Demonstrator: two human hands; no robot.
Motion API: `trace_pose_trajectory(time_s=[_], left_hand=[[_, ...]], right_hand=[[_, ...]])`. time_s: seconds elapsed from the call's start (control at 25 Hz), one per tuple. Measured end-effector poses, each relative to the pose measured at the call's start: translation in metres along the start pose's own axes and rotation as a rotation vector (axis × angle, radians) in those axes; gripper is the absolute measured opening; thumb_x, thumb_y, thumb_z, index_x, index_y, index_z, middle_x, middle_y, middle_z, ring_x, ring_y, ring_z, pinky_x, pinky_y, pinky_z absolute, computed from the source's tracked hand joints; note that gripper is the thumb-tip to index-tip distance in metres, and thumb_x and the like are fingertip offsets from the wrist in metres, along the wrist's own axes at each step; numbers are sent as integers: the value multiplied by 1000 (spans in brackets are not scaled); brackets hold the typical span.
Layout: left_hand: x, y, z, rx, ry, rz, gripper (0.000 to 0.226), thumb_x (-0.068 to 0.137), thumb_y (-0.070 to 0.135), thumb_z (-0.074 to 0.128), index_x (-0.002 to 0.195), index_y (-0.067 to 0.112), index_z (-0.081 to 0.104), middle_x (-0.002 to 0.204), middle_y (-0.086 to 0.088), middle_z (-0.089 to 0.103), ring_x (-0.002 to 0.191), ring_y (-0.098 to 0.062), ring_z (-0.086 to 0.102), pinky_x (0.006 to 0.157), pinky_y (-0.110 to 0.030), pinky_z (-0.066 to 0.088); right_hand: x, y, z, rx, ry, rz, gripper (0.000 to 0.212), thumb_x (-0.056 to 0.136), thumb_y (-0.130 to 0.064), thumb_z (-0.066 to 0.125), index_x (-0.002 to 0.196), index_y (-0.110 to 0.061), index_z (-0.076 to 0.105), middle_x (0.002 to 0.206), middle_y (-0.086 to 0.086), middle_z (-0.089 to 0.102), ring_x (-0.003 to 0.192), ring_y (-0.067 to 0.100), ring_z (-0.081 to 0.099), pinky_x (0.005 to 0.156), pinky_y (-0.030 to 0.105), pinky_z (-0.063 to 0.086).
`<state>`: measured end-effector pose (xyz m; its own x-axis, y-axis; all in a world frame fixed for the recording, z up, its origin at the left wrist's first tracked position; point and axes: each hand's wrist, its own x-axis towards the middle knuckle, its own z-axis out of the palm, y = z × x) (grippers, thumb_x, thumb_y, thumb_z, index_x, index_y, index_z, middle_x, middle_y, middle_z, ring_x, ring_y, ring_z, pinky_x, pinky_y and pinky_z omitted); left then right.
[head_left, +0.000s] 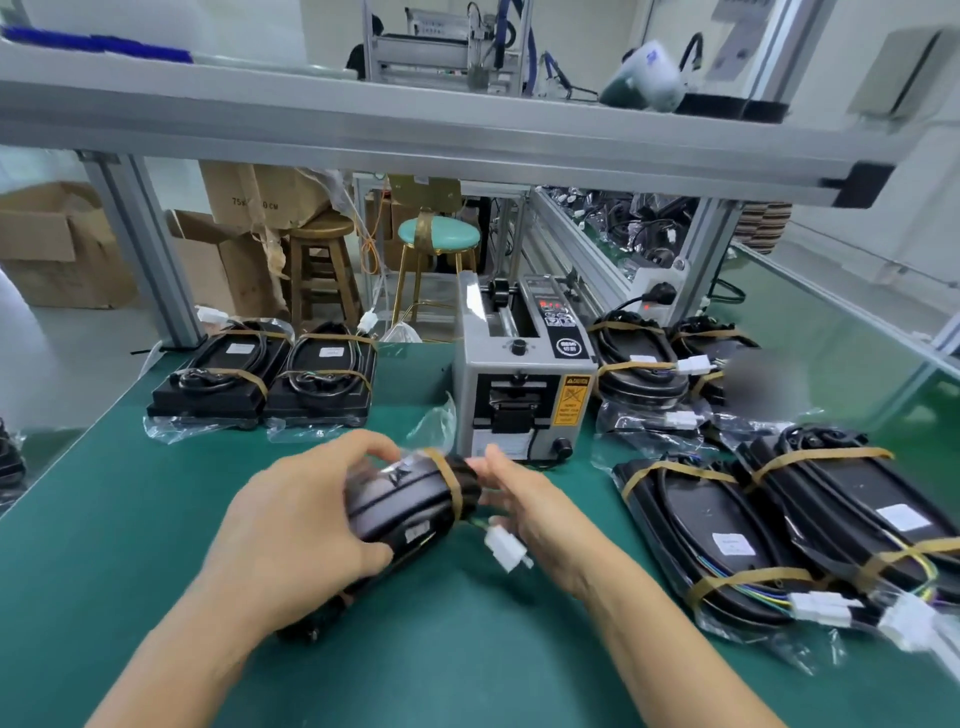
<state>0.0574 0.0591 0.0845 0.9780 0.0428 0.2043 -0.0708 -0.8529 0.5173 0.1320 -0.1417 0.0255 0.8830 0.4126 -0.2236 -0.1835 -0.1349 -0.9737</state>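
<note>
- Black bagged unit (400, 512), centre of frame, over the green mat (156, 519); left hand (291, 525) curled round it, thumb beside a small white label, text illegible.
- Right hand (530, 512) spread, fingers straight, beside the brown tape band (449, 483); white connector (506, 548) dangles below.
- Tape dispenser (524, 384) behind: orange warning label, unreadable.

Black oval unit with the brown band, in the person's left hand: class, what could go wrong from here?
1. Only the left hand grips the black oval unit; the right hand is open beside it, so the tilted unit might slip.
2. The white plastic connector dangles loose on its wires and could snag or get tugged.
</note>
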Motion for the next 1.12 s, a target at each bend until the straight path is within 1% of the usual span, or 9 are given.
trace_pose_trajectory(time_s=[0.12,0.16,0.28,0.36,0.48,0.64,0.84,0.96,1.12], left_hand=[[-3,-17,-9,-593,134,13,65,38,35,75,102,43,61,97,17,71,88,-1,68,77,-11,51],[-5,-19,-5,-737,147,56,65,39,29,78,102,39,64,100,12,72,90,-3,68,77,-10,50],[-11,-19,13,-934,153,140,64,47,7,79,103,34,62,107,0,70,99,-16,67,83,-16,51],[-14,-20,15,-909,145,139,63,48,16,79,105,36,59,115,2,66,109,-17,61,94,-21,45],[-19,-22,4,-652,273,199,68,54,35,75,118,35,51,140,12,47,130,-10,43,110,-29,30],[-19,-13,-2,-379,310,372,80,63,43,75,136,35,43,150,9,33,140,-11,30,110,-15,22],[-22,-41,-2,-737,200,124,108,46,47,85,139,45,32,145,23,39,134,-2,37,111,-30,26],[-31,-53,-2,-854,-97,53,110,40,43,92,137,41,41,139,20,49,130,-2,45,110,-31,35],[-43,-50,-2,-897,-92,59,88,50,18,86,123,55,52,127,19,61,108,-5,63,79,-14,51]], right_hand=[[-6,4,0,187,-147,-193,37,93,-44,53,129,-35,58,134,-11,59,126,8,52,103,35,37],[-8,4,3,189,-179,-264,52,87,-36,66,136,-29,51,139,-7,55,131,12,49,106,36,38],[-14,-4,14,102,-159,-368,68,70,-18,79,131,-26,50,127,-4,63,119,12,58,92,24,49],[-17,-14,16,37,-78,-439,62,72,-9,79,126,-26,53,116,-7,67,106,7,62,87,21,49],[-16,-18,15,-79,-44,-487,63,73,-1,77,126,-21,50,117,-4,66,109,12,62,96,28,48],[-15,-15,28,-142,-60,-509,61,70,-10,80,123,-20,52,114,-5,65,109,14,61,97,32,46],[-11,-14,33,114,-75,-423,65,66,-14,78,126,-21,54,117,-2,67,105,12,62,89,26,49],[-9,-9,40,368,-166,-321,69,68,-18,78,131,-10,51,126,13,64,118,25,60,95,34,49],[-8,-8,51,529,-264,-223,68,62,-21,86,123,-3,60,121,18,66,113,30,63,88,34,53]])
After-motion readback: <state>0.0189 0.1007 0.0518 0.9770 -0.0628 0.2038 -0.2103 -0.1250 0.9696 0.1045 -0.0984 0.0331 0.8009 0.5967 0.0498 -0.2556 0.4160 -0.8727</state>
